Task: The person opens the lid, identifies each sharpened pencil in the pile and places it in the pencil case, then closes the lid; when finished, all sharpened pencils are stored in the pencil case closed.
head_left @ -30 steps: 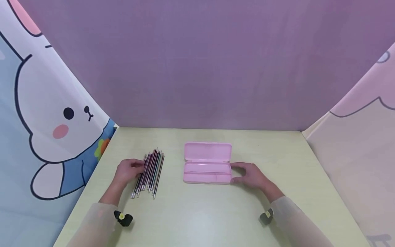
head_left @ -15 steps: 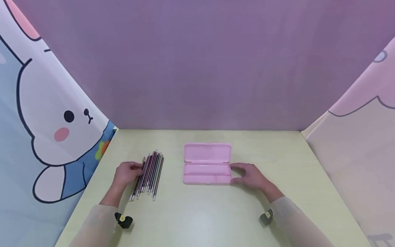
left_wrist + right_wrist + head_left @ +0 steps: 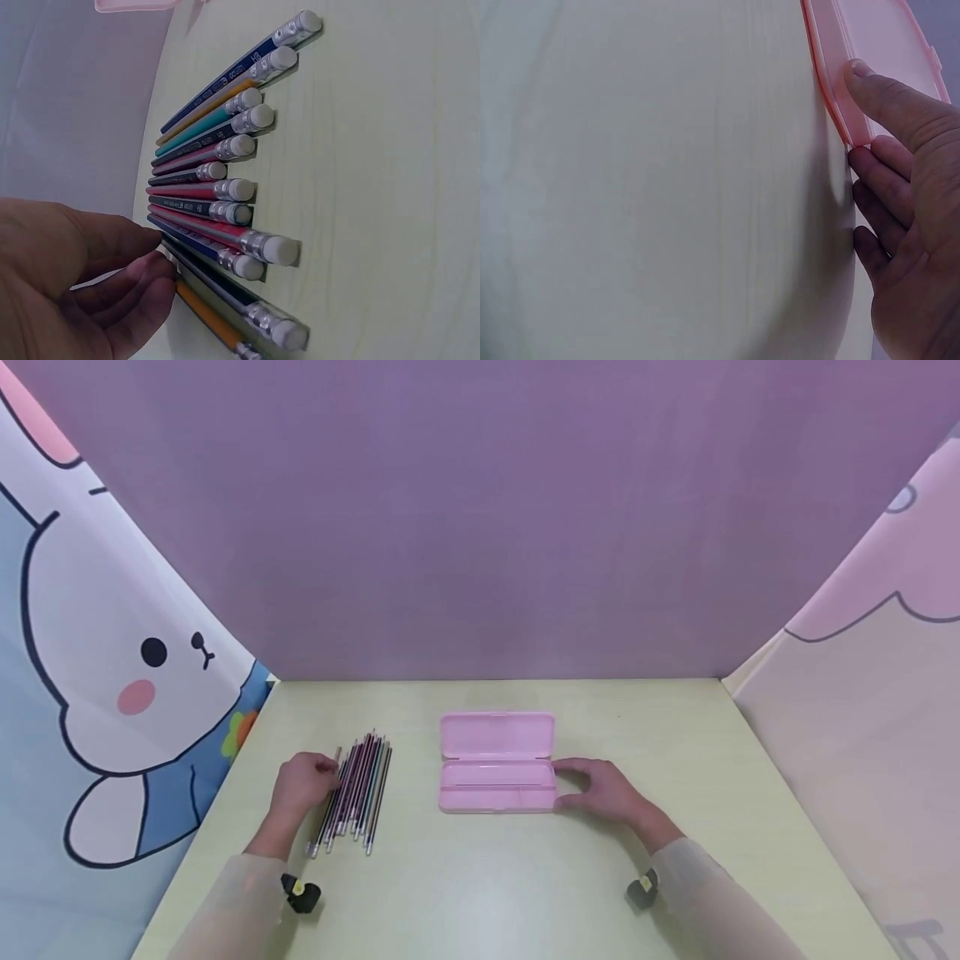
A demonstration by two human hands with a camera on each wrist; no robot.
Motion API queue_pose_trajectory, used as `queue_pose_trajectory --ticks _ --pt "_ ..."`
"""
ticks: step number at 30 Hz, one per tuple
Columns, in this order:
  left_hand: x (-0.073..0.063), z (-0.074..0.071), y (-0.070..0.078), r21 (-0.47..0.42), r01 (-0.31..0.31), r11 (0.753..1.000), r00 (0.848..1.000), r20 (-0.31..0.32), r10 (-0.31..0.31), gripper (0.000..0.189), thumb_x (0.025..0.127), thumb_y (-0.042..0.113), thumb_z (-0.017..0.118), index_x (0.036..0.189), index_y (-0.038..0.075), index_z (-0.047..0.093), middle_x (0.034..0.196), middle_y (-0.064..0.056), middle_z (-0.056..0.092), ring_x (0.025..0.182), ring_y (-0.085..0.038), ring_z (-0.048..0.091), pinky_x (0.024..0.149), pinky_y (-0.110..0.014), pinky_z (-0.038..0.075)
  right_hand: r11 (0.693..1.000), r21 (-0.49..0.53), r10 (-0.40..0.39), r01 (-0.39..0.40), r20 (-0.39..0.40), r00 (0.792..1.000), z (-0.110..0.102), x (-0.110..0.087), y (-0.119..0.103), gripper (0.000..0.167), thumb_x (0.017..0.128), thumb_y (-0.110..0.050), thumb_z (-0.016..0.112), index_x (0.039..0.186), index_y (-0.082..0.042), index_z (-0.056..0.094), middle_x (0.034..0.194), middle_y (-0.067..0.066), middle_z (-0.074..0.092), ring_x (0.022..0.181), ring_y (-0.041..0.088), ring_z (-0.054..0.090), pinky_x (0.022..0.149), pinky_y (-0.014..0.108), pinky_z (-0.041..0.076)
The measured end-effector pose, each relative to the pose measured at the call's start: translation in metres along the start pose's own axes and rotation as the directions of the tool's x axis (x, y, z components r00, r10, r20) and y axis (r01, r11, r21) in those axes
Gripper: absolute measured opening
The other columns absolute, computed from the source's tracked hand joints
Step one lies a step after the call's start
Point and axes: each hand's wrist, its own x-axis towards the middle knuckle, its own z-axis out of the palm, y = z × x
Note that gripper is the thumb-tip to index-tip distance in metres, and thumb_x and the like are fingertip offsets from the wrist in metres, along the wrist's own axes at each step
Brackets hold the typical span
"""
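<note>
Several pencils (image 3: 365,789) lie side by side in a slanted row on the table, white erasers toward me. At the row's left edge my left hand (image 3: 302,782) pinches a yellow pencil (image 3: 206,311) between thumb and fingers; its far end shows beyond the hand in the head view. Beside it, a dark pencil (image 3: 225,289) runs close to the fingertips. The pink pencil case (image 3: 480,799) lies with its lid (image 3: 497,737) folded back and nothing inside. My right hand (image 3: 603,791) holds the case's right end, thumb on the near corner and fingers at the far side.
The pale wooden table (image 3: 480,885) runs back to a purple wall panel (image 3: 495,527). A rabbit-print cloth (image 3: 97,635) hangs on the left, and a pink and cream cloth (image 3: 862,710) on the right. Black wrist cameras (image 3: 302,895) sit by both sleeves.
My left hand has drawn slightly left, and the pencil at its fingers now stands a little apart from the row. The right hand stays at the case. The head view has shifted slightly.
</note>
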Motion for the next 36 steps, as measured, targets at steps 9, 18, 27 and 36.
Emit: queue_pose_trajectory --ticks 9,18,27,36 --pt "-0.0028 -0.0035 0.0096 0.077 -0.040 0.996 0.999 0.021 0.039 0.025 0.086 0.009 0.070 0.107 -0.004 0.076 0.099 -0.021 0.075 0.087 -0.032 0.068 0.078 -0.048 0.057 1.000 -0.009 0.000 0.000 -0.004 1.000 -0.0006 0.0000 -0.0016 0.065 0.077 -0.035 0.090 0.137 -0.026 0.066 0.140 0.002 0.065 0.138 0.034 0.053 0.118 0.058 0.037" --pt "-0.0029 -0.0047 0.0082 0.090 -0.065 0.994 0.996 0.059 0.060 0.027 0.088 0.004 0.065 0.111 -0.006 0.073 0.098 -0.018 0.073 0.081 -0.027 0.063 0.074 -0.045 0.055 1.000 -0.005 0.014 -0.014 0.007 1.000 0.0000 -0.0001 -0.0013 0.065 0.077 -0.036 0.090 0.137 -0.028 0.066 0.141 0.002 0.065 0.139 0.035 0.052 0.118 0.058 0.036" --pt "-0.0059 -0.0040 0.0068 0.122 -0.043 0.992 0.998 0.054 0.036 0.029 0.086 0.003 0.066 0.112 -0.007 0.072 0.102 -0.022 0.074 0.083 -0.028 0.066 0.076 -0.048 0.057 1.000 -0.025 0.005 -0.005 -0.006 1.000 0.0007 -0.0024 -0.0006 0.066 0.077 -0.038 0.090 0.137 -0.028 0.066 0.141 0.003 0.065 0.139 0.036 0.052 0.117 0.059 0.037" --pt "-0.0084 -0.0031 0.0083 0.182 -0.058 0.982 0.998 0.046 0.051 0.028 0.083 0.006 0.070 0.107 -0.009 0.073 0.094 -0.021 0.074 0.074 -0.025 0.065 0.070 -0.047 0.057 1.000 -0.011 -0.008 0.008 -0.007 1.000 -0.0004 -0.0034 -0.0025 0.065 0.077 -0.037 0.090 0.137 -0.025 0.066 0.141 0.005 0.065 0.138 0.037 0.052 0.117 0.059 0.038"
